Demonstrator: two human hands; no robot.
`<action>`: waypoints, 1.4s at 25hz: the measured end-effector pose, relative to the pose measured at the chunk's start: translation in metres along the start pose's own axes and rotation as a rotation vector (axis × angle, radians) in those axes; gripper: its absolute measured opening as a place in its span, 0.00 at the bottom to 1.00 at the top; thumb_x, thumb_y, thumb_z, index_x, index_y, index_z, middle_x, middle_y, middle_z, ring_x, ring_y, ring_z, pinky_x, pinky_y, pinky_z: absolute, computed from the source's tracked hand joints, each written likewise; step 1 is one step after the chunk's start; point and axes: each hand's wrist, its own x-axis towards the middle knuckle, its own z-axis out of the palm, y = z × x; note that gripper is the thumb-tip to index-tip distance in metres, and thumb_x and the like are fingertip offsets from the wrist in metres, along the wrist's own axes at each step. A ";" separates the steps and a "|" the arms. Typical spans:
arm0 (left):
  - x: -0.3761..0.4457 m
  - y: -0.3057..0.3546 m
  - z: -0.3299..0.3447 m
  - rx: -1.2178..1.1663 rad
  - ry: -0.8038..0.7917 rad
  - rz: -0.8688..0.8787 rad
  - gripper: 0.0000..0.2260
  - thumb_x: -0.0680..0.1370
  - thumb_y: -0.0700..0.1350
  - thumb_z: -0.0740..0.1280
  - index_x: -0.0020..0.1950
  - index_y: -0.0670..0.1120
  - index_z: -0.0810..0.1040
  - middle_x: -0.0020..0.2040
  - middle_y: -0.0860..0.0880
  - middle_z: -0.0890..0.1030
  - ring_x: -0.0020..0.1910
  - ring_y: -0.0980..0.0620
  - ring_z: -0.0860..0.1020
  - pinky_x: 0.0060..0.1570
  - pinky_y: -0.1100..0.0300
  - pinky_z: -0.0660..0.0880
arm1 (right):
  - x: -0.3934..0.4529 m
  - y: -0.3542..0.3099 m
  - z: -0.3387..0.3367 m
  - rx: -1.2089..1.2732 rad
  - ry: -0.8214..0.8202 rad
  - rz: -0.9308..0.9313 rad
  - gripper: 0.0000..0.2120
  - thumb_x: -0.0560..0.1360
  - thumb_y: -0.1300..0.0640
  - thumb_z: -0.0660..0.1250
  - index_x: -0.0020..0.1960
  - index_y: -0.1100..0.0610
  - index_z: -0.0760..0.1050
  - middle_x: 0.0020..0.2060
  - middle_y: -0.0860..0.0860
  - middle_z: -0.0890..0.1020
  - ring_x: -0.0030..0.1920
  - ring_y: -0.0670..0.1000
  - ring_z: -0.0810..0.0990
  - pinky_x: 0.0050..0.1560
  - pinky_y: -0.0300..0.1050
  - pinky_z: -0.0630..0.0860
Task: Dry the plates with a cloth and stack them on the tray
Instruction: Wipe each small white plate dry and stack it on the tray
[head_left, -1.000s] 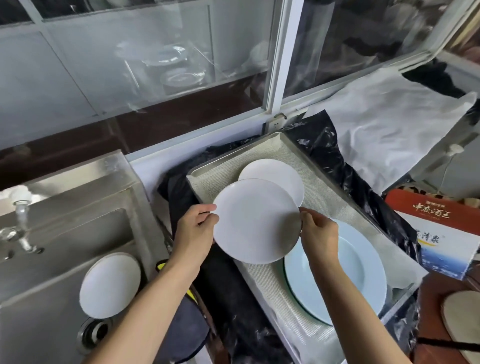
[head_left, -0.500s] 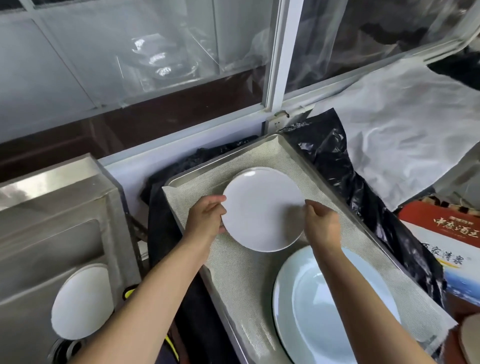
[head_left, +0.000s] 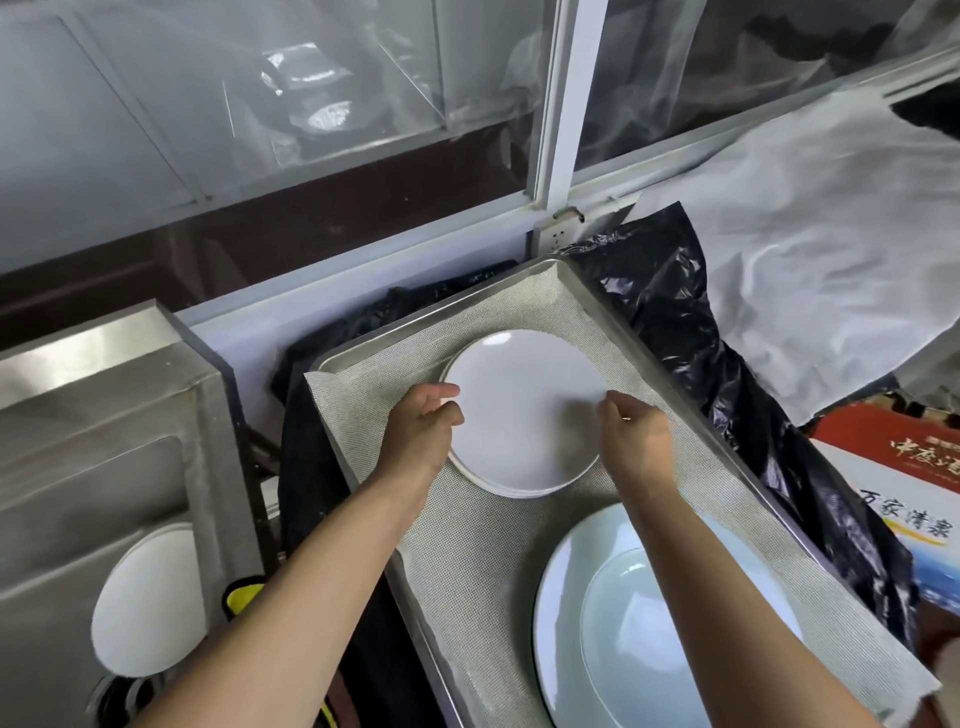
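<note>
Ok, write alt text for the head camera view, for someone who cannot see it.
Two bare hands, left hand and right hand, sit at opposite edges of a small white plate stacked on another in a cloth-lined metal tray. A large pale blue plate lies nearer in the tray, and another white plate rests in the steel sink at left.

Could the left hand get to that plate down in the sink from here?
Probably yes. The left hand is by the stack, and nothing visible lies between it and the sink plate, whose face is uncovered.
</note>
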 end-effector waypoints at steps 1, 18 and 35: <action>0.000 -0.001 -0.001 0.018 -0.003 0.007 0.13 0.76 0.34 0.64 0.52 0.49 0.80 0.56 0.48 0.81 0.58 0.50 0.78 0.66 0.47 0.74 | 0.000 0.000 0.000 -0.006 0.001 -0.011 0.12 0.78 0.62 0.62 0.37 0.66 0.74 0.30 0.56 0.66 0.36 0.56 0.61 0.35 0.49 0.62; -0.076 -0.003 -0.044 0.324 -0.091 0.295 0.10 0.79 0.40 0.65 0.55 0.53 0.80 0.61 0.55 0.81 0.62 0.57 0.76 0.55 0.67 0.72 | -0.095 -0.035 -0.003 0.002 -0.003 -0.405 0.14 0.78 0.64 0.64 0.61 0.56 0.81 0.52 0.50 0.78 0.50 0.52 0.81 0.56 0.49 0.76; -0.200 -0.016 -0.193 0.236 0.158 0.290 0.13 0.81 0.42 0.63 0.57 0.59 0.79 0.57 0.59 0.79 0.53 0.64 0.79 0.45 0.74 0.71 | -0.248 -0.090 0.055 0.149 -0.297 -0.526 0.12 0.81 0.61 0.64 0.60 0.52 0.81 0.52 0.49 0.82 0.50 0.44 0.81 0.56 0.45 0.77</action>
